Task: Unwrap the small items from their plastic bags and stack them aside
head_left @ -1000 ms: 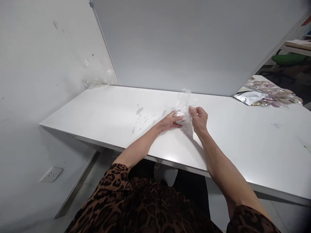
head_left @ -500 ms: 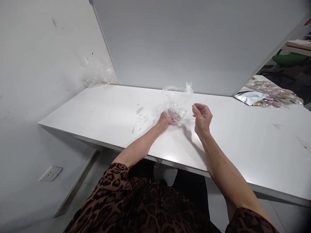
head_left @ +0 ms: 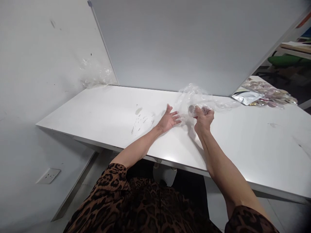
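Observation:
My right hand (head_left: pixel 204 120) is closed, with thumb and fingers pinching a clear plastic bag (head_left: pixel 191 94) above the white table (head_left: pixel 102 111). A small round greyish-brown item (head_left: pixel 191 110) shows through the plastic beside my right thumb; its kind is not clear. The bag is crumpled and blurred, spreading left toward my other hand and trailing off to the right. My left hand (head_left: pixel 168 120) is open, fingers spread, thumb up, at the bag's left edge. Whether its fingertips touch the film cannot be made out.
Crumpled clear plastic (head_left: pixel 97 77) lies at the far left corner by the wall. At the back right sits a heap of wrapped items (head_left: pixel 272 92) with a silver pouch (head_left: pixel 246 97). A grey panel (head_left: pixel 170 45) rises along the back edge. Grey marks (head_left: pixel 139 111) stain the tabletop.
My left hand has let go of the plastic bag and spread its fingers. The bag has moved right and is now in my right hand, stretched out wider.

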Motion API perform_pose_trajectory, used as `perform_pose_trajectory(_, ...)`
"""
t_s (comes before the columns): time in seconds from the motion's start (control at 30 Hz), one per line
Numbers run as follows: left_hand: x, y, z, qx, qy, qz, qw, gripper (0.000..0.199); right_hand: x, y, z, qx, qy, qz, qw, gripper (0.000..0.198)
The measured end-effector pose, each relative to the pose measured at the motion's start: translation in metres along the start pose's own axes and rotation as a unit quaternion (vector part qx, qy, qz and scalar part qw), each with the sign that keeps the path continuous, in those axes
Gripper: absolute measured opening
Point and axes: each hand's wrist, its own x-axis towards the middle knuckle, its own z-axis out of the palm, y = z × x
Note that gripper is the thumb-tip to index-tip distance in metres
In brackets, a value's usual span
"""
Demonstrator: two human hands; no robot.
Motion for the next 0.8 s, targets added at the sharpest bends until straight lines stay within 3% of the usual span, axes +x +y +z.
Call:
perform_pose_trajectory(0.07, -0.001, -0.006, 0.001, 0.061, -0.028, 0.010, 0.998, 0.090, -0.003, -0.002, 0.002, 0.005, -0.013, -0.011, 1.000, 0.065)
perform_pose_trajectory(0.13, 0.001, -0.011, 0.001, 0.099, -0.027, 0.020, 0.994, 0.084, -0.010, -0.007, 0.005, 0.019, -0.072, 0.007, 0.997, 0.063)
perform_pose_trajectory(0.2, 0.006, -0.012, 0.000, 0.104, -0.004, 0.035, 0.994, 0.057, -0.017, -0.012, 0.007, 0.037, -0.128, 0.040, 0.990, 0.058)
perform_pose_trajectory(0.3, 0.013, -0.006, -0.004, 0.062, 0.037, 0.065, 0.995, 0.027, -0.018, -0.015, 0.007, 0.065, -0.155, 0.097, 0.981, 0.052)
perform_pose_trajectory(0.5, 0.011, 0.013, -0.004, -0.031, 0.073, 0.070, 0.994, 0.026, -0.010, -0.008, 0.003, 0.073, -0.144, 0.201, 0.966, 0.040)
perform_pose_trajectory(0.6, 0.007, 0.018, -0.001, -0.068, 0.089, 0.067, 0.991, 0.033, -0.013, -0.013, 0.004, 0.091, -0.196, 0.233, 0.948, 0.039)
perform_pose_trajectory(0.8, 0.006, 0.014, -0.002, 0.015, 0.050, 0.038, 0.998, 0.033, -0.028, -0.031, 0.005, 0.082, -0.292, 0.249, 0.920, 0.064)
